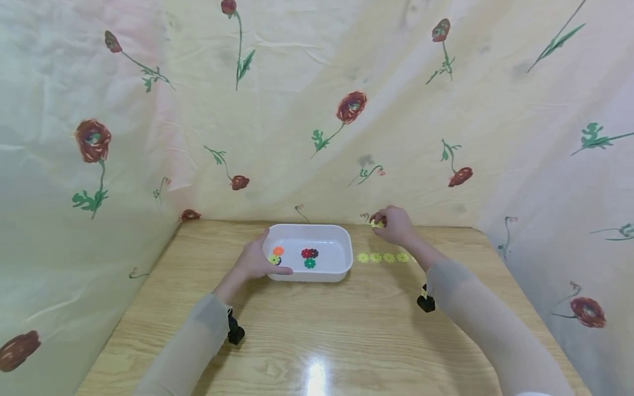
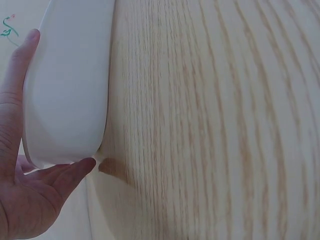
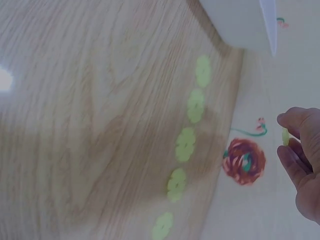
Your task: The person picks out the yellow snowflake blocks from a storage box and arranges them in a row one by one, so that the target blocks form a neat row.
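Observation:
A white plastic tray (image 1: 312, 276) stands towards the back of the table, with several flower-shaped plastic discs inside: orange, yellow, red, green (image 1: 310, 263) and dark ones. My left hand (image 1: 255, 259) grips the tray's left end; in the left wrist view the thumb lies along the rim and the fingers curl round the end wall (image 2: 70, 90). Between thumb and fingers, my right hand (image 1: 394, 225) pinches a yellow flower-shaped disc (image 3: 285, 136), raised above the table behind a row of matching yellow discs (image 1: 388, 257). The right forearm partly covers the row's right end.
The wooden table (image 1: 317, 319) ends at a flowered cloth (image 1: 297, 137) that hangs behind it and on both sides. The yellow row runs to the right from beside the tray. Black wrist cameras (image 1: 235, 330) hang below both forearms.

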Action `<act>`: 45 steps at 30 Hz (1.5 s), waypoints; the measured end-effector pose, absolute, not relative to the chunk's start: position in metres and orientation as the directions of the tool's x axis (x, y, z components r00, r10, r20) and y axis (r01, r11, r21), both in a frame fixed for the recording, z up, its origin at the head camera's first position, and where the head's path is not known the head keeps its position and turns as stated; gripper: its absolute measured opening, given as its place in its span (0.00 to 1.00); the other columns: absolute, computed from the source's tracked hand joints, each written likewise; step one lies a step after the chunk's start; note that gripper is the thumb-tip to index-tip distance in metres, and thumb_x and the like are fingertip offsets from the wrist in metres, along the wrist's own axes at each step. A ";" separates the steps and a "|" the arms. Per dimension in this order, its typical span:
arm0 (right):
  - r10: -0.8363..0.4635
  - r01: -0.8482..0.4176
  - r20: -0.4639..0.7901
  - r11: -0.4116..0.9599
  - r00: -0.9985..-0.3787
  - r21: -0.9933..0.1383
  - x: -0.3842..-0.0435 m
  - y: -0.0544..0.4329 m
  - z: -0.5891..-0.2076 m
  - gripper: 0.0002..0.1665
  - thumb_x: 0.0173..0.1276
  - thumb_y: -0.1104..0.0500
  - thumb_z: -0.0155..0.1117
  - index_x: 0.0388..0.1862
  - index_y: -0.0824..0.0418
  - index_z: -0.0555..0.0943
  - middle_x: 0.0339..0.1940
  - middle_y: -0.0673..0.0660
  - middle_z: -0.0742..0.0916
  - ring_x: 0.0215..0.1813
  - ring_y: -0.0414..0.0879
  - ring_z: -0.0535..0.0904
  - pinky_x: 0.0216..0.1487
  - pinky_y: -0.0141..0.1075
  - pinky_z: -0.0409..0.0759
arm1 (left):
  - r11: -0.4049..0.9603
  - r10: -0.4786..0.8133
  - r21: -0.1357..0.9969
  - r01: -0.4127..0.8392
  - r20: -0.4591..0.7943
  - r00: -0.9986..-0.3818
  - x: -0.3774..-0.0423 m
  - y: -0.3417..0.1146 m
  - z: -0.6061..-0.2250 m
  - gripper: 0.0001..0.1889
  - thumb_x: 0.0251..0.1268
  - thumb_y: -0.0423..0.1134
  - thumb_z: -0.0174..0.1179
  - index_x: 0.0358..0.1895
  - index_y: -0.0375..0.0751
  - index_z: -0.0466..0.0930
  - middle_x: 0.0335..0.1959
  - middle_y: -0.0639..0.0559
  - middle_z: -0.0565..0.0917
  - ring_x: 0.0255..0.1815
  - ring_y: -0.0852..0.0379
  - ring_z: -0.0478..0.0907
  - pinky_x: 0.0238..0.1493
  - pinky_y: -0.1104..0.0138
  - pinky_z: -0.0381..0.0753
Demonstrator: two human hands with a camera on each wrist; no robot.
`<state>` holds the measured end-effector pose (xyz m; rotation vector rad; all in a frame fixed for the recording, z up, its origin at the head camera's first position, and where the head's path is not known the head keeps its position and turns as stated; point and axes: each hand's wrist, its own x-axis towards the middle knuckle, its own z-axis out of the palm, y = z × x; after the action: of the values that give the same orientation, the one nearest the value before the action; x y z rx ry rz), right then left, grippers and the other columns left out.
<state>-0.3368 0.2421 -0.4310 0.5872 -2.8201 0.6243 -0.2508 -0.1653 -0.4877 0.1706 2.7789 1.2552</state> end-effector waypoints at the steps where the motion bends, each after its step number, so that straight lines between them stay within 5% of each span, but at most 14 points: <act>1: -0.334 -0.415 0.267 0.836 -0.904 -0.359 -0.337 0.245 -0.432 0.07 0.60 0.64 0.75 0.33 0.67 0.86 0.37 0.64 0.87 0.38 0.54 0.82 0.45 0.49 0.84 | 0.655 0.135 0.753 0.064 -0.034 -0.990 -0.251 -0.165 -0.487 0.72 0.45 0.59 0.86 0.88 0.42 0.46 0.82 0.39 0.66 0.73 0.41 0.71 0.77 0.39 0.70; 45: -0.225 -0.271 0.167 0.898 -0.960 -0.348 -0.309 0.354 -0.450 0.09 0.65 0.62 0.73 0.35 0.69 0.87 0.39 0.70 0.90 0.41 0.62 0.84 0.49 0.60 0.83 | 0.643 0.143 0.762 0.071 -0.028 -0.989 -0.250 -0.165 -0.487 0.69 0.46 0.56 0.86 0.88 0.44 0.47 0.78 0.42 0.71 0.69 0.43 0.73 0.74 0.42 0.76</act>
<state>-0.3092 0.3540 -0.4504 0.3853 -2.9397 0.5655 -0.2497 -0.1653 -0.4865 0.1806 2.7695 1.2790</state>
